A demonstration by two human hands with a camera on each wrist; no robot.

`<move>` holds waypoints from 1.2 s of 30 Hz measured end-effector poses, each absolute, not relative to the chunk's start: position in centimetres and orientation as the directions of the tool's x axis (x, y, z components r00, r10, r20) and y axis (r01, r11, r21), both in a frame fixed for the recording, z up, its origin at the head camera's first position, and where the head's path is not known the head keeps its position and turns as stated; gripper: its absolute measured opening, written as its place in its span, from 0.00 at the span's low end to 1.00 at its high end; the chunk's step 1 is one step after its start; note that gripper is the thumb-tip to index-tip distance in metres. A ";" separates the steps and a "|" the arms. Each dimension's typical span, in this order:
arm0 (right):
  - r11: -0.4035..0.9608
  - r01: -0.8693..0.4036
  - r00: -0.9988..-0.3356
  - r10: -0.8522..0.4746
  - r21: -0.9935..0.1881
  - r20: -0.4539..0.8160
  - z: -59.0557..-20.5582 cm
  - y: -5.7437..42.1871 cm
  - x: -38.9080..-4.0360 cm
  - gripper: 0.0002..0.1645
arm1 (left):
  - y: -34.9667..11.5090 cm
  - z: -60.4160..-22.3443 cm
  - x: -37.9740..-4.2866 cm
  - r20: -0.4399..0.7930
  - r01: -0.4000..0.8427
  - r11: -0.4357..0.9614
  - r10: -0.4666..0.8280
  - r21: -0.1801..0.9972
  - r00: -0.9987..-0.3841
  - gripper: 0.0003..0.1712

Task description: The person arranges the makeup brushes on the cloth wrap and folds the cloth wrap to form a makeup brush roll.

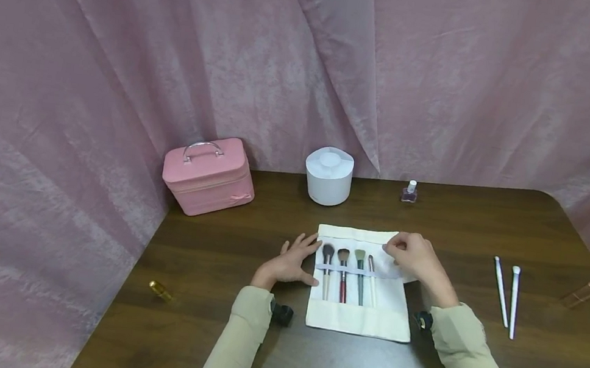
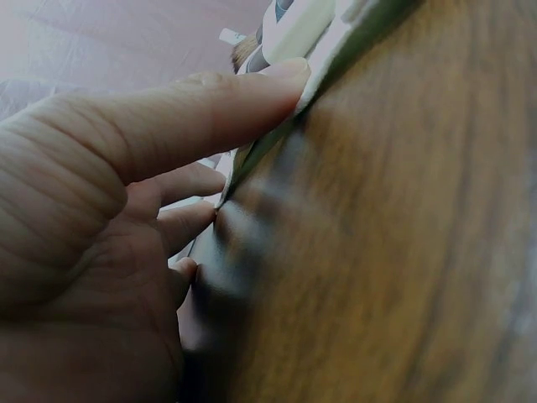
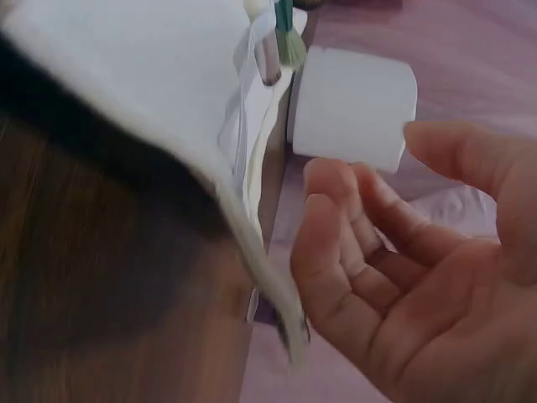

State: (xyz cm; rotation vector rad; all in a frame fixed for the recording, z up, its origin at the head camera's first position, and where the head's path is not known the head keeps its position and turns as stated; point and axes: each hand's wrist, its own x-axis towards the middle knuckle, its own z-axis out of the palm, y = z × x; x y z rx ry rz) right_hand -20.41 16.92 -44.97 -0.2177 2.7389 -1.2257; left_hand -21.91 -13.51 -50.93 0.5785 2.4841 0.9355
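Note:
A white cloth brush roll (image 1: 359,321) lies spread on the table. Several makeup brushes (image 1: 344,276) with differently coloured handles are tucked under its pale strap (image 1: 385,275). Along the roll's left edge is my left hand (image 1: 289,264), fingers spread; in the left wrist view its thumb (image 2: 226,113) touches the cloth edge. My right hand (image 1: 417,259) is over the roll's upper right corner with fingers loosely bent. In the right wrist view a gap separates thumb and fingers (image 3: 323,243), and the raised cloth edge (image 3: 252,239) runs beside the fingertips.
Two white-handled brushes (image 1: 513,306) lie to the right, near a red-tipped clear tube (image 1: 585,293). Behind stand a pink case (image 1: 207,176), a white round container (image 1: 328,182) and a nail polish bottle (image 1: 409,193). A small gold tube (image 1: 160,290) lies far left.

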 end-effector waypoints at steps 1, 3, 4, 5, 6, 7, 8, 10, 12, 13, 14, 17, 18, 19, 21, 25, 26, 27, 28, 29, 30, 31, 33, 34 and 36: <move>0.643 -0.077 -0.983 -0.178 -0.762 -0.050 -44.9 17.2 -20.4 0.13 | -13.5 -50.9 -21.9 -0.236 0.230 0.685 0.515 0.691 -0.824 0.55; 0.611 -0.064 -0.986 -0.160 -0.789 -0.043 -45.0 17.9 -20.4 0.14 | -13.5 -50.9 -21.9 -0.237 0.230 0.684 0.516 0.692 -0.823 0.55; 0.596 -0.052 -0.988 -0.149 -0.802 -0.047 -44.9 18.3 -20.3 0.15 | -13.5 -50.9 -21.9 -0.240 0.227 0.686 0.515 0.691 -0.823 0.55; 0.583 -0.040 -0.990 -0.136 -0.812 -0.048 -44.9 18.6 -20.3 0.16 | -13.4 -50.9 -21.9 -0.240 0.226 0.684 0.515 0.693 -0.823 0.55; 0.574 -0.031 -0.991 -0.121 -0.818 -0.048 -44.9 19.1 -20.3 0.16 | -13.4 -50.9 -21.9 -0.243 0.224 0.685 0.514 0.693 -0.822 0.55; 0.570 -0.024 -0.993 -0.108 -0.821 -0.046 -45.0 19.5 -20.2 0.17 | -13.4 -50.9 -21.9 -0.245 0.222 0.685 0.514 0.693 -0.822 0.55; 0.568 -0.022 -0.995 -0.095 -0.823 -0.039 -45.0 19.9 -20.2 0.17 | -13.5 -50.9 -21.9 -0.246 0.222 0.686 0.514 0.693 -0.822 0.55; 0.578 -0.020 -0.998 -0.063 -0.816 -0.020 -44.9 20.7 -20.1 0.17 | -13.5 -50.8 -21.8 -0.243 0.222 0.680 0.517 0.699 -0.821 0.55; 0.591 -0.022 -0.999 -0.031 -0.806 0.004 -44.9 21.6 -20.0 0.18 | -13.5 -50.8 -21.9 -0.240 0.222 0.679 0.517 0.700 -0.822 0.55; 0.598 -0.019 -1.000 -0.014 -0.801 0.013 -44.9 22.0 -20.0 0.18 | -13.5 -50.7 -21.9 -0.239 0.223 0.678 0.517 0.700 -0.822 0.55; 0.603 -0.015 -1.000 0.002 -0.798 0.020 -44.9 22.4 -19.9 0.18 | -13.5 -50.7 -21.9 -0.243 0.223 0.682 0.517 0.696 -0.821 0.55; 0.624 -0.012 -0.998 0.046 -0.781 0.051 -45.1 23.9 -19.7 0.18 | -13.5 -50.8 -21.9 -0.246 0.223 0.686 0.515 0.693 -0.821 0.55; 0.633 -0.011 -0.996 0.058 -0.774 0.062 -45.1 24.4 -19.6 0.18 | -13.5 -50.8 -21.9 -0.248 0.223 0.688 0.515 0.691 -0.820 0.55; 0.648 -0.016 -0.995 0.067 -0.762 0.077 -45.2 24.9 -19.5 0.18 | -13.5 -50.8 -21.8 -0.246 0.223 0.685 0.516 0.693 -0.820 0.55; 0.677 -0.021 -0.991 0.084 -0.735 0.105 -45.3 26.0 -19.4 0.17 | -13.5 -50.8 -21.8 -0.238 0.230 0.680 0.521 0.696 -0.819 0.55; 0.721 -0.014 -0.988 0.097 -0.693 0.121 -45.3 27.9 -19.2 0.17 | -13.5 -50.8 -21.8 -0.230 0.239 0.674 0.528 0.699 -0.817 0.55; 0.724 -0.009 -0.988 0.098 -0.690 0.116 -45.3 28.3 -19.2 0.17 | -13.6 -50.8 -21.8 -0.229 0.241 0.674 0.529 0.699 -0.817 0.55; 0.727 -0.007 -0.989 0.095 -0.686 0.111 -45.3 28.7 -19.1 0.17 | -13.6 -50.8 -21.9 -0.230 0.240 0.674 0.529 0.699 -0.817 0.55; 0.729 -0.002 -0.990 0.096 -0.685 0.106 -45.3 29.1 -19.0 0.18 | -13.6 -50.8 -21.8 -0.229 0.239 0.673 0.529 0.700 -0.817 0.55; 0.732 0.002 -0.990 0.097 -0.681 0.101 -45.4 29.5 -18.9 0.18 | -13.6 -50.8 -21.8 -0.228 0.240 0.672 0.530 0.701 -0.817 0.55; 0.736 0.001 -0.990 0.095 -0.677 0.102 -45.4 29.8 -18.8 0.18 | -13.6 -50.9 -21.8 -0.231 0.238 0.673 0.529 0.700 -0.817 0.55; 0.741 0.005 -0.990 0.096 -0.671 0.099 -45.4 30.2 -18.8 0.19 | -13.5 -50.9 -21.8 -0.233 0.237 0.675 0.528 0.698 -0.817 0.55; 0.756 0.006 -0.991 0.093 -0.654 0.099 -45.5 30.9 -18.7 0.19 | -13.5 -50.9 -21.8 -0.236 0.236 0.677 0.527 0.697 -0.816 0.55; 0.767 0.007 -0.990 0.093 -0.641 0.102 -45.5 31.2 -18.7 0.19 | -13.5 -51.0 -21.9 -0.235 0.236 0.677 0.527 0.697 -0.817 0.55; 0.793 0.008 -0.990 0.090 -0.609 0.105 -45.6 31.9 -18.8 0.20 | -13.5 -51.0 -21.9 -0.240 0.233 0.680 0.526 0.695 -0.816 0.55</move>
